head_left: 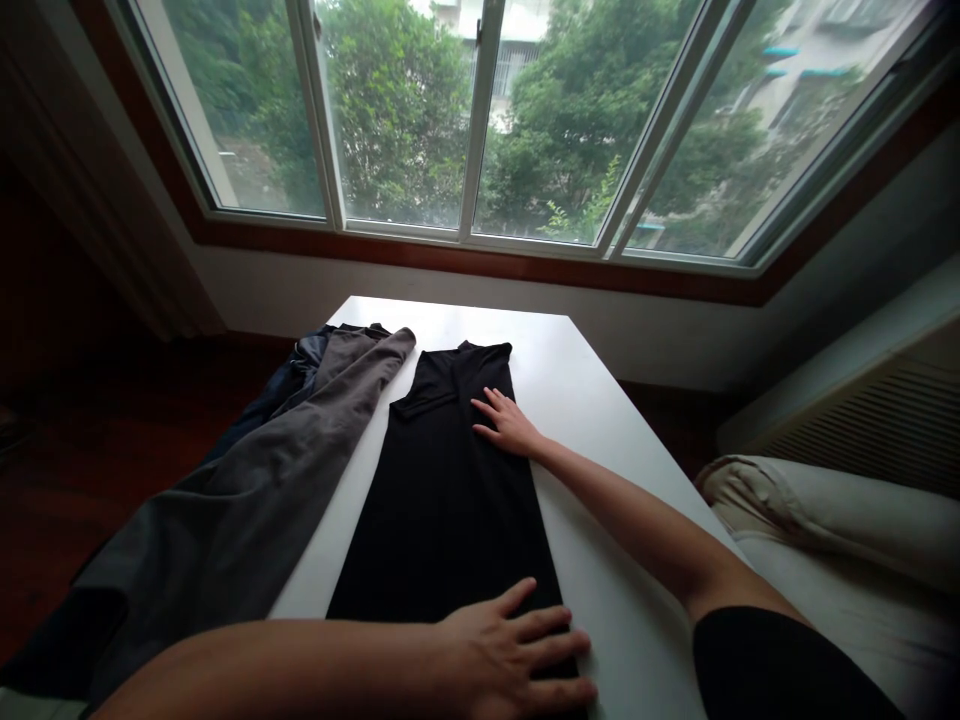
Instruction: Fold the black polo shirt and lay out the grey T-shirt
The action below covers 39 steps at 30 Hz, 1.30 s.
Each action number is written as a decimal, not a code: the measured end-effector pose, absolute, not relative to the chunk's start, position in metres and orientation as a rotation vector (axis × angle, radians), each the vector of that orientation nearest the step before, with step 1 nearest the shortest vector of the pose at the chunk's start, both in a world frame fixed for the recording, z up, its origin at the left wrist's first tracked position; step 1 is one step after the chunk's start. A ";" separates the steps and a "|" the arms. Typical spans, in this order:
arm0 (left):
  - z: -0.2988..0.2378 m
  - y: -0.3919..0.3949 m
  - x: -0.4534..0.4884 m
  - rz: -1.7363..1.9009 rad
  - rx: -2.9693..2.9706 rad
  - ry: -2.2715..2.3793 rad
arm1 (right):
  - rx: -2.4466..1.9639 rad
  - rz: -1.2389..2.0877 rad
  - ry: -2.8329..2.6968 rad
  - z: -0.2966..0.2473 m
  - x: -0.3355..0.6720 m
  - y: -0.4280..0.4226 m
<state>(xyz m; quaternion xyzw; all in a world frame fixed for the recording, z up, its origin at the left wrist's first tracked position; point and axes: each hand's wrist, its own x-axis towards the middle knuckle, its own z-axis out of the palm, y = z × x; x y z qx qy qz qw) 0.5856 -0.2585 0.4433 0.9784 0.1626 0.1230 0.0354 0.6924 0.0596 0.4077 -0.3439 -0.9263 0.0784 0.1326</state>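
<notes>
A black garment [442, 490], folded into a long narrow strip, lies along the white table [577, 400]. My left hand [514, 650] lies flat on its near end, fingers stretched out to the right. My right hand [506, 422] rests open on the garment's right edge, near the far end, with fingers spread and pointing left. Neither hand grips anything.
A grey garment [247, 510] and darker clothes [300, 375] are piled on the table's left side and hang over its edge. A wide window [480, 120] stands behind the table. A white cushion [825, 510] lies at the right.
</notes>
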 end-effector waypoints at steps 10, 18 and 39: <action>0.437 -0.267 0.588 0.397 3.033 0.492 | -1.375 0.240 -2.583 0.410 0.667 0.148; 0.469 -0.247 0.569 0.308 2.770 0.730 | -1.482 0.120 -2.633 0.422 0.663 0.190; 0.469 -0.306 0.433 0.081 1.945 2.271 | -1.513 0.335 -2.378 0.466 0.478 0.111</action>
